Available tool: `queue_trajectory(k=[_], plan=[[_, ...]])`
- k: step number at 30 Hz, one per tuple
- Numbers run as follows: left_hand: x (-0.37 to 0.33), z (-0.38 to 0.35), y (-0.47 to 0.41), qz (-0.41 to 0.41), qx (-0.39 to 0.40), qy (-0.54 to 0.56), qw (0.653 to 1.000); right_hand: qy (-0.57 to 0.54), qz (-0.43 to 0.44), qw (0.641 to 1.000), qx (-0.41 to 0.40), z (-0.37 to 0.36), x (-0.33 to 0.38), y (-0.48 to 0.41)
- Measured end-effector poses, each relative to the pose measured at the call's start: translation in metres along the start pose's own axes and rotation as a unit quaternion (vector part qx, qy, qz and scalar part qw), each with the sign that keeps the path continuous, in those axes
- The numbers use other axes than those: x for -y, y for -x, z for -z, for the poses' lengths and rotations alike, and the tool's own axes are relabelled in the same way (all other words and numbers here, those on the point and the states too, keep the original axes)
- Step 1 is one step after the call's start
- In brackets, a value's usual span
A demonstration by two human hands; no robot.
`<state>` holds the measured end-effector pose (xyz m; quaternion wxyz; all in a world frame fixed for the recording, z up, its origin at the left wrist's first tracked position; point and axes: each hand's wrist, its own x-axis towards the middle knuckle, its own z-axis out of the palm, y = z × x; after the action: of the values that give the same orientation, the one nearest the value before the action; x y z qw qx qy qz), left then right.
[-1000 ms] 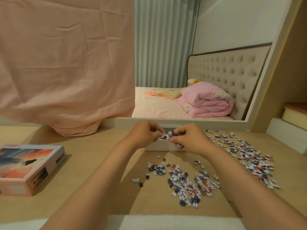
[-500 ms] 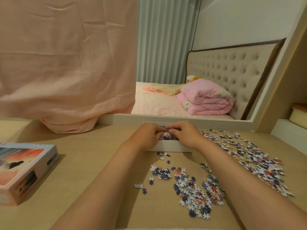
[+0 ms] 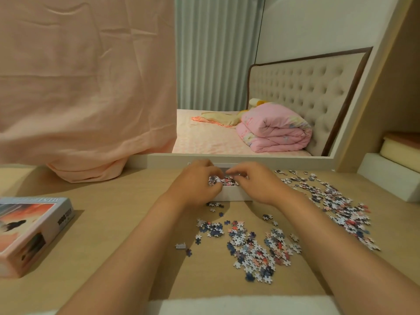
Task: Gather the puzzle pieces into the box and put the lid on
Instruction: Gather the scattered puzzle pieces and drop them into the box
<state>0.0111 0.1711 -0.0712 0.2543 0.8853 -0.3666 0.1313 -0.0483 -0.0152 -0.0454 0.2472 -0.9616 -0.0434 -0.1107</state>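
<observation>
Lowering from a second ago, left hand [image 3: 195,185] and right hand [image 3: 256,185] now rest curled over box [image 3: 234,194], grip contents unclear.

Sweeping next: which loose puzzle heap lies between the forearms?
The near heap, in front of the white box; the other heap lies outside the right forearm.

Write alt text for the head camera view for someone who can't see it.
Both hands, left hand and right hand, reach into a white box of puzzle pieces on a wooden table. Loose pieces lie nearer; the pictured lid sits far left.
</observation>
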Motion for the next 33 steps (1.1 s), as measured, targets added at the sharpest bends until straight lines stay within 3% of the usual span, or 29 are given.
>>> queue_trajectory(k=[3, 6, 9, 14, 20, 26, 30, 33], plan=[[-0.028, 0.004, 0.008, -0.024, 0.036, 0.004, 0.999, 0.015, -0.004, 1.000, 0.004, 0.014, -0.004, 0.025], [-0.051, 0.005, 0.014, 0.004, 0.170, -0.050, 0.984, 0.057, -0.052, 0.995, 0.062, 0.020, -0.013, 0.053], [-0.064, 0.001, 0.023, 0.070, 0.294, -0.101, 0.948, 0.105, -0.093, 0.979, 0.145, 0.018, -0.022, 0.078], [-0.076, -0.007, 0.042, 0.114, 0.358, -0.085, 0.923, 0.164, -0.123, 0.941, 0.270, 0.007, -0.022, 0.108], [-0.084, -0.006, 0.063, 0.058, 0.328, -0.023, 0.942, 0.043, -0.052, 0.979, 0.194, -0.002, -0.017, 0.120], [-0.084, -0.026, 0.072, 0.003, 0.257, -0.080, 0.963, -0.071, -0.053, 0.991, 0.099, 0.022, -0.028, 0.118], [-0.085, -0.028, 0.067, -0.005, 0.213, -0.057, 0.975, 0.003, -0.123, 0.977, 0.172, 0.054, -0.036, 0.126], [-0.094, -0.031, 0.066, 0.001, 0.225, -0.018, 0.974, 0.043, -0.163, 0.959, 0.229, 0.064, -0.045, 0.129]])
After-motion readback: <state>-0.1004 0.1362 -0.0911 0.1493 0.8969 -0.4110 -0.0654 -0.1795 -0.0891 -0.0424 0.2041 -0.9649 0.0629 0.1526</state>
